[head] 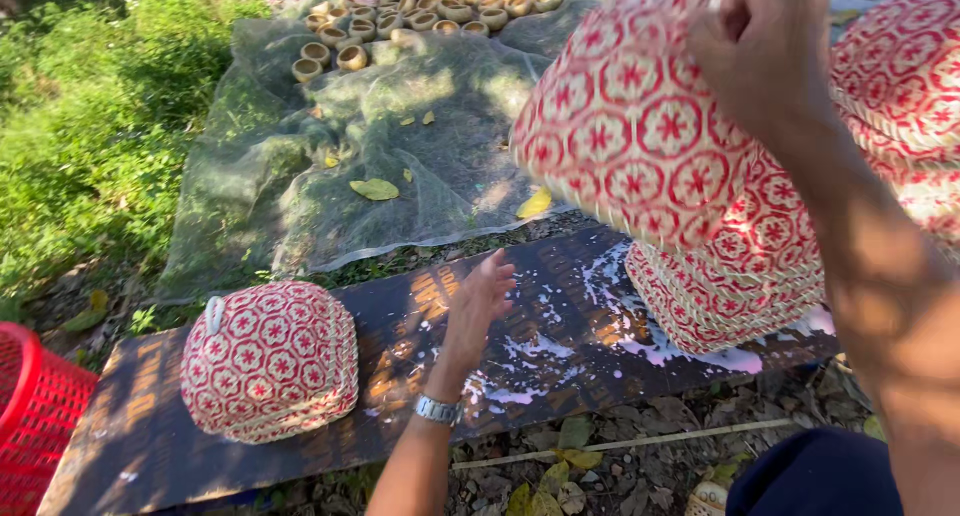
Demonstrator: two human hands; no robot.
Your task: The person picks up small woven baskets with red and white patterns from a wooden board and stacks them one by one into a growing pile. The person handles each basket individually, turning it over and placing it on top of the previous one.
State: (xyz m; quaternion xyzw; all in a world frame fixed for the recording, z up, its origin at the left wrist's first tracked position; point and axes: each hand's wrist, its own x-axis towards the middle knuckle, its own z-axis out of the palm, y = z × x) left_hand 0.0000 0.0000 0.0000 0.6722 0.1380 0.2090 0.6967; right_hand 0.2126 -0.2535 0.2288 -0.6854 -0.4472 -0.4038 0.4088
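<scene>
- At the far left edge we see part of a red plastic basket (30, 416) resting on the ground beside the dark board (150, 436).
- On the board's left part sits a domed woven cover (268, 361), red and cream with a flower pattern, well apart from both hands.
- In the upper middle we see a grey-green net (330, 156) spread over the grass, with small round woven cups (345, 54) in rows at its top and a few yellow leaves on it.
- Our left hand (478, 301), a watch at the wrist, hovers over the middle of the board with fingers loose and spread, gripping nothing.
- Upper right, our right hand (760, 51) grips the top of a raised woven cover (630, 136); the fingers curl over its crown, and the cover hangs tilted below and left of them.
- Beneath it, a stack of like covers (720, 296) stands on the white-splashed right part of the board.
</scene>
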